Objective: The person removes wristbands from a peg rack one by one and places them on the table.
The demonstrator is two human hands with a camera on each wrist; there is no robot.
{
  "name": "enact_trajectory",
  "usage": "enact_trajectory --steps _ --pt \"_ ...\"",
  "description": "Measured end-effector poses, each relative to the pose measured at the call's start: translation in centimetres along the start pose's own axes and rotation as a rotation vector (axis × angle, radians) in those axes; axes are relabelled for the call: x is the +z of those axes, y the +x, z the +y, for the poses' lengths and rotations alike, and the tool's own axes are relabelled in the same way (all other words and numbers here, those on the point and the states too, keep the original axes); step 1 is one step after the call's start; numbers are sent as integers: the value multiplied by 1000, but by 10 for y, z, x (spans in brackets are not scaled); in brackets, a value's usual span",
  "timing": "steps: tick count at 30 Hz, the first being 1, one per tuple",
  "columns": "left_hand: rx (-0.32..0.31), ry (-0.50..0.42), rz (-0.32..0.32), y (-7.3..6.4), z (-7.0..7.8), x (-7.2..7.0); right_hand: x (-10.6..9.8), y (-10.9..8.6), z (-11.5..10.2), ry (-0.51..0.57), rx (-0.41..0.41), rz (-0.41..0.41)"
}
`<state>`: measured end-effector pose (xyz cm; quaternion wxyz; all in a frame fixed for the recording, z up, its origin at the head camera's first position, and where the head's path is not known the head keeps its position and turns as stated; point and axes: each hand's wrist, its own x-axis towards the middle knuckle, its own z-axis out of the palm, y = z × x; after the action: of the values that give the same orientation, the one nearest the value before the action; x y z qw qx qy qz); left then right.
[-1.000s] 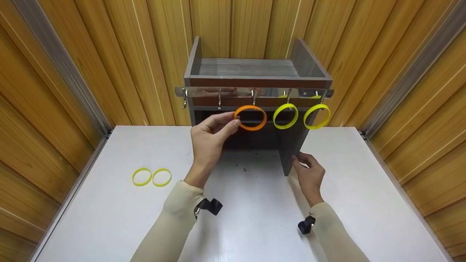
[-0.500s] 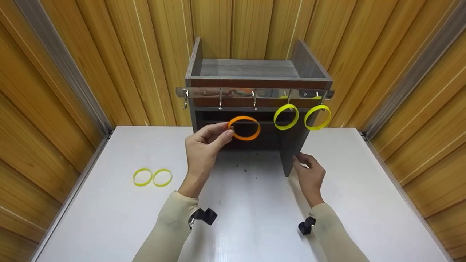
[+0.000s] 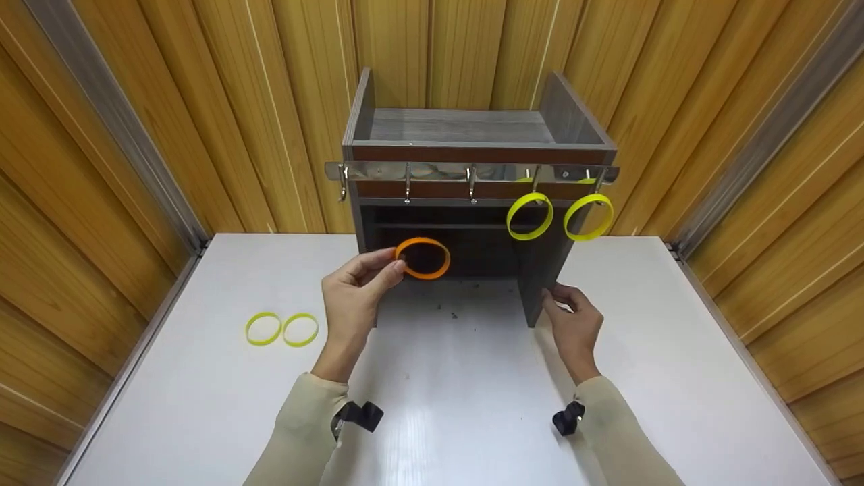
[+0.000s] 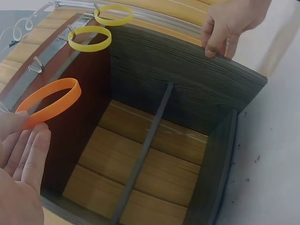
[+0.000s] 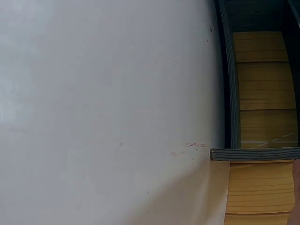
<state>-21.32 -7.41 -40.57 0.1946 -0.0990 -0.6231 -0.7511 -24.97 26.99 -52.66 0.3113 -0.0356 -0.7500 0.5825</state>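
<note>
In the head view an orange wristband (image 3: 425,275) is pinched between the thumb and fingers of my left hand (image 3: 352,297). It is held below the hook rail (image 3: 439,173), in front of the dark opening of the grey wooden shelf (image 3: 459,128). My right hand (image 3: 576,325) grips the front edge of the shelf's right side panel (image 3: 543,283). Two yellow wristbands hang from the rail's two rightmost hooks, one inner band (image 3: 530,237) and one outer band (image 3: 588,237). The left wrist view shows the orange band (image 4: 56,108) close to the fingertips.
Two more yellow wristbands, a left one (image 3: 263,343) and a right one (image 3: 301,344), lie side by side on the white table (image 3: 202,405). Wood-patterned walls (image 3: 459,54) enclose the table at the back and sides. Small dark specks dot the table under the shelf.
My left hand has drawn the orange wristband down and to the left, away from the middle hook. My right hand stays at the side panel.
</note>
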Motion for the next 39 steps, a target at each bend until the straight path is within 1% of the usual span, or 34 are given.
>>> enact_trajectory --steps 3,9,16,19,21,23,26,28,34,39 --pt "-20 -9 24 -2 -7 -7 -1 0 1 7 -8 -6" --pt "-42 2 69 -4 -17 -22 1 -1 -2 -22 14 -11" --pt "-81 14 115 -5 -27 -40 0 -10 -35 -18 10 -14" --pt "-107 8 140 -7 -34 -49 0 -10 -38 -25 7 -20" --pt "-123 2 159 -8 -38 -55 0 -9 -34 -25 13 -18" --pt "-134 1 174 -10 -43 -62 0 -6 -23 -16 22 -11" --pt "-139 9 186 -12 -49 -72 0 -2 -8 -21 32 -9" --pt "-143 23 192 -14 -53 -79 -1 -1 -2 -25 34 -11" --pt "-186 57 220 -20 -65 -95 -1 -2 -2 -22 36 -12" --pt "-228 69 236 -23 -71 -104 0 -2 -4 -29 54 -5"
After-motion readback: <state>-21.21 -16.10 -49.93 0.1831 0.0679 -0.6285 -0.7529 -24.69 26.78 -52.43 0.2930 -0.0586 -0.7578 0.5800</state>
